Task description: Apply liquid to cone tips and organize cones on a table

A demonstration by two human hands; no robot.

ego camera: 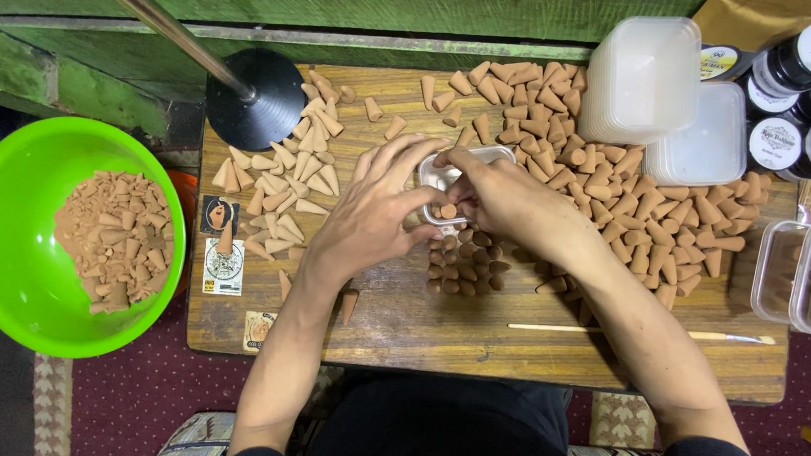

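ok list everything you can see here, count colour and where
small clear box: one, transparent, board centre, between both hands
cones: many, terracotta brown, heaped right of the box; paler ones left; a darker upright cluster below the box
wooden board: one, brown, under it all
green bowl: one, bright green, far left, holds cones and broken bits
clear container stacks: two, upper right
dark jars: several, white labels, top right corner
thin stick: one, pale, lower board
black stand base: one, upper left
left hand: steadying the box
right hand: pinching one cone at the box
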